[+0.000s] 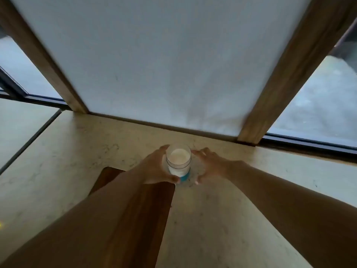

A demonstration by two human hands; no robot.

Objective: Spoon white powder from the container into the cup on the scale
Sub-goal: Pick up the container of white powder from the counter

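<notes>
A clear round container (pixel 178 161) with a blue band at its base stands on the pale counter (pixel 58 161), open at the top and holding white powder. My left hand (pixel 156 169) is wrapped around its left side, thumb at the base. My right hand (pixel 208 165) is just to its right with fingers spread, a small gap between fingers and container. No cup, scale or spoon is in view.
A dark wooden board (pixel 139 219) lies on the counter under my left forearm. A frosted panel (pixel 164 64) between two wooden posts rises right behind the container. Windows flank it on both sides.
</notes>
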